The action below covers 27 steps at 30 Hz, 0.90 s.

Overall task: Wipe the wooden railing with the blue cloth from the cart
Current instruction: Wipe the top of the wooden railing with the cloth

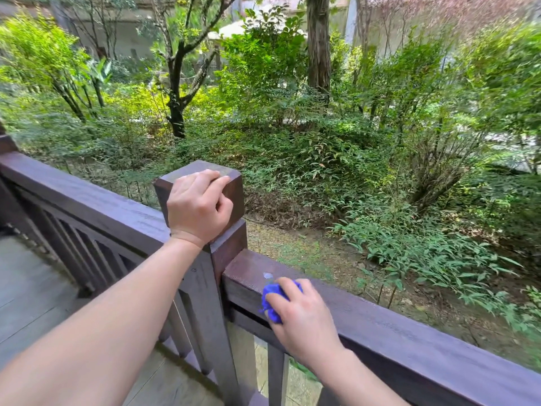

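Blue cloth (270, 300), bunched under right hand (301, 317), presses dark railing (409, 326).

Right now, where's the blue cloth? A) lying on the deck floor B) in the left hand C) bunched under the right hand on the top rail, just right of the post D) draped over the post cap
C: the blue cloth is bunched under the right hand, pressed on the top rail just right of the post; the left hand only grips the post cap, with no cloth in it.
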Each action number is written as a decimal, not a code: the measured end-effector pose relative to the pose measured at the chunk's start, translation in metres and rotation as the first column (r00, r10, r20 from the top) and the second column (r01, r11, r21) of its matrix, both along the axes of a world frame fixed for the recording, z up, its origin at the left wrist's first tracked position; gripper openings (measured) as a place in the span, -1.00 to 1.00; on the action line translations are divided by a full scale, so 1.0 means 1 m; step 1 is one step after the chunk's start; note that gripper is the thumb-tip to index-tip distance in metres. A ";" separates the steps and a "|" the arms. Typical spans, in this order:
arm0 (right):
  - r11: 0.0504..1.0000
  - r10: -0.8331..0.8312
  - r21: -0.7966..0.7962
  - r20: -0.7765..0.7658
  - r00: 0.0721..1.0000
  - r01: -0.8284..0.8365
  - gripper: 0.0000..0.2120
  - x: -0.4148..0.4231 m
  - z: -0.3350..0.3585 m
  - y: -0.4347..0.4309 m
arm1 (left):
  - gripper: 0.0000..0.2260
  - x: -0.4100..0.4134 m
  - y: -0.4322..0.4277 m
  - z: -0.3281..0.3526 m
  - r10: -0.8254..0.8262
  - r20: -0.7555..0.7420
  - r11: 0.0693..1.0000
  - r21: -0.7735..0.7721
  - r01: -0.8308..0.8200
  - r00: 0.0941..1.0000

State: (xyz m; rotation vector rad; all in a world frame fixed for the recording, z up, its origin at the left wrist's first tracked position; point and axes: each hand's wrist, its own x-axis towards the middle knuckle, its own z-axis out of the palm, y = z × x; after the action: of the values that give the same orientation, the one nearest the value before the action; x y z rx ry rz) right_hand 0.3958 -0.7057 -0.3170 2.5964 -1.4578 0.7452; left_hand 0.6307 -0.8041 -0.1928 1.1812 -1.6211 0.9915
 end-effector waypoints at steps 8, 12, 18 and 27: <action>0.989 -0.134 0.059 0.011 0.991 0.133 -0.83 0.009 0.015 -0.022 | -0.75 -0.002 0.002 0.001 -0.003 -0.006 1.000 0.001 0.003 1.000; 0.999 -0.030 0.040 -0.030 0.999 0.032 -0.83 -0.014 0.013 -0.022 | -0.75 -0.002 0.001 0.001 -0.005 -0.005 1.000 -0.013 0.005 1.000; 0.997 -0.063 0.043 0.025 0.998 0.062 -0.86 0.006 0.015 -0.017 | -0.75 -0.002 0.001 0.001 -0.005 -0.011 1.000 -0.015 0.005 1.000; 0.991 -0.106 0.082 0.040 0.994 0.103 -0.86 0.025 0.022 -0.036 | -0.74 -0.003 0.002 0.003 -0.006 -0.016 1.000 -0.006 0.006 1.000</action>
State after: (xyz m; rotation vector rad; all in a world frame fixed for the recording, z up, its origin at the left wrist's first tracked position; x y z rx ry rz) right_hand 0.4213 -0.7417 -0.2948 2.5520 -1.6550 0.7508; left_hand 0.6280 -0.8016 -0.1902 1.1762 -1.6071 0.9802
